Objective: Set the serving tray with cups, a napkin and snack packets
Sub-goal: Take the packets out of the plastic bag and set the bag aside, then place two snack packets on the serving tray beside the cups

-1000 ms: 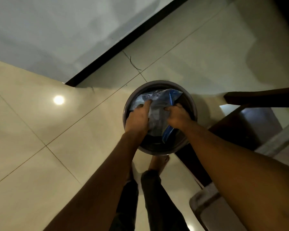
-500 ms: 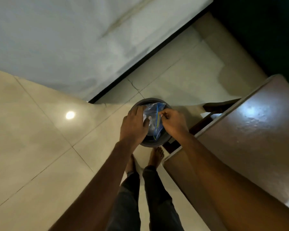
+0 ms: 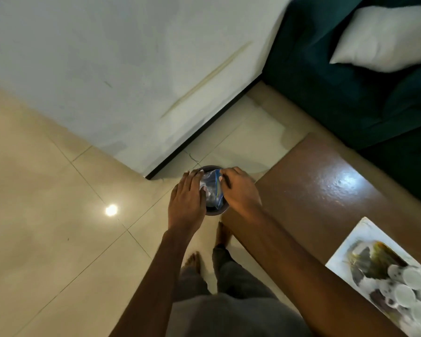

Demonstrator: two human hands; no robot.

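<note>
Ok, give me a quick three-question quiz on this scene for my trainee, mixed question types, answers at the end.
1. True or false: the tray with the cups lies on the floor.
2. The left hand and the right hand meet at the clear bag. What is the bag in or over? A) a chair B) the round bin C) the tray
3. Fill in: the pillow on the green sofa is ___.
Key: 1 false, it lies on the brown table; 2 B; 3 white.
</note>
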